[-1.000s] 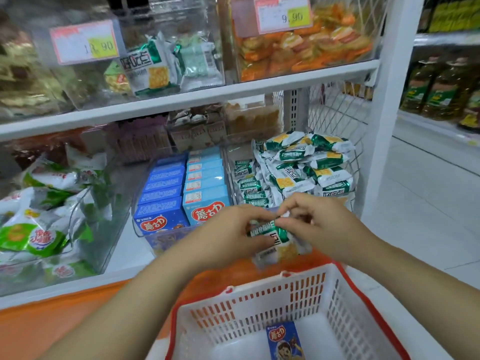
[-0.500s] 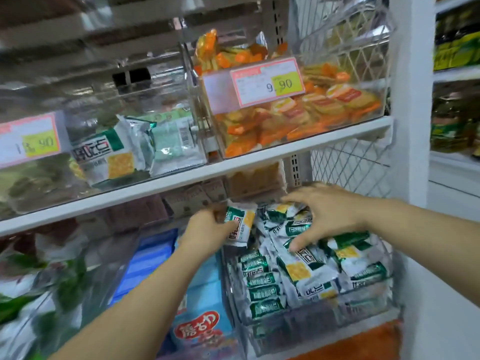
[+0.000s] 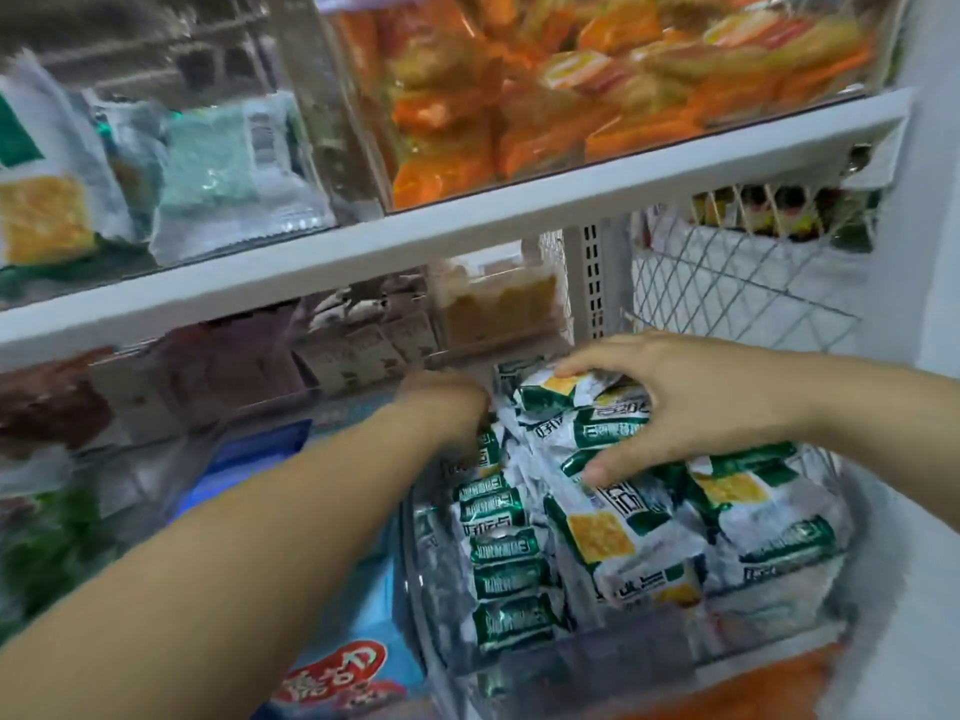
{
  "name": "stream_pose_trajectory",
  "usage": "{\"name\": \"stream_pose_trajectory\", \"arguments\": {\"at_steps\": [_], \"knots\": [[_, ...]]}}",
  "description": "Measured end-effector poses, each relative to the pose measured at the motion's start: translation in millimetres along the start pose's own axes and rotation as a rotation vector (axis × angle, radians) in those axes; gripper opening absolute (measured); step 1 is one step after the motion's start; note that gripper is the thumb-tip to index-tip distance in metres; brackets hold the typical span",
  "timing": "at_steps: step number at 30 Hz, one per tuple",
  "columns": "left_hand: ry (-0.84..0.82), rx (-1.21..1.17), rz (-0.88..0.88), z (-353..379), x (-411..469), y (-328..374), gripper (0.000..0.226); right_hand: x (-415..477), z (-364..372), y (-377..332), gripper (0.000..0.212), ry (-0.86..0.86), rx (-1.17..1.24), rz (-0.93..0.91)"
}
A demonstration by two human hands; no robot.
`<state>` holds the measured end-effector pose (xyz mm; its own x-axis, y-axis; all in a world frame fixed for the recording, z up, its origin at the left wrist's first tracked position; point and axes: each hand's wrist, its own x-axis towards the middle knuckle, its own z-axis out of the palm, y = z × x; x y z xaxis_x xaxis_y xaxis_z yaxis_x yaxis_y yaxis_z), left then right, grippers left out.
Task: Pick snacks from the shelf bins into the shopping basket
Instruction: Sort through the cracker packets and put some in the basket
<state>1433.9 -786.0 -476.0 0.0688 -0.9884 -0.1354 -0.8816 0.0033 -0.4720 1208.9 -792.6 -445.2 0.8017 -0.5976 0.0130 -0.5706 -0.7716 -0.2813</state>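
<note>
The right hand lies spread over the heap of green-and-white cracker packets in a clear bin on the lower shelf, fingertips at the far packets and thumb on a nearer one. The left hand, blurred, reaches to the back left corner of the same bin, its fingers hidden among the packets. Blue boxes sit just left of the bin, and orange packets fill a bin on the white shelf above.
</note>
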Motion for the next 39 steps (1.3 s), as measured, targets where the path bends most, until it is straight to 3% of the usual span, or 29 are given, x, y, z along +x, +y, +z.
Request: {"name": "stream_pose_trajectory", "arguments": {"at_steps": [3, 6, 11, 17, 20, 23, 27, 31, 33, 37, 39], "knots": [[-0.170, -0.071, 0.092, 5, 15, 0, 0.028, 1, 1, 1, 0.094, -0.002, -0.002, -0.007], [-0.356, -0.335, 0.105, 0, 20, -6, 0.034, 1, 3, 3, 0.093, 0.006, -0.013, -0.012], [-0.231, -0.363, 0.121, -14, 29, -25, 0.037, 2, 4, 4, 0.092, 0.008, -0.030, -0.022], [-0.247, -0.396, 0.083, -1, 44, -15, 0.046, 2, 3, 5, 0.089, 0.003, -0.021, -0.029], [-0.190, -0.453, 0.056, 2, 47, -10, 0.057, 2, 3, 5, 0.089, -0.003, -0.015, -0.024], [-0.139, -0.468, 0.073, 8, 49, -9, 0.055, 1, 2, 5, 0.089, -0.008, -0.005, -0.023], [-0.104, -0.405, 0.098, 5, 44, -12, 0.043, 2, 3, 5, 0.088, -0.004, -0.017, -0.022], [0.018, -0.311, 0.141, -5, 30, -24, 0.017, 2, 2, 5, 0.088, -0.009, -0.027, -0.021], [0.122, -0.409, 0.128, -4, 17, -36, 0.006, 2, 3, 4, 0.089, 0.006, -0.054, -0.014], [0.372, -0.753, 0.043, -11, -25, -47, 0.007, -1, 9, -2, 0.094, 0.058, -0.249, -0.027], [0.498, -0.903, 0.006, -15, -48, -48, 0.016, -4, 7, -5, 0.093, 0.072, -0.230, -0.022]]}}
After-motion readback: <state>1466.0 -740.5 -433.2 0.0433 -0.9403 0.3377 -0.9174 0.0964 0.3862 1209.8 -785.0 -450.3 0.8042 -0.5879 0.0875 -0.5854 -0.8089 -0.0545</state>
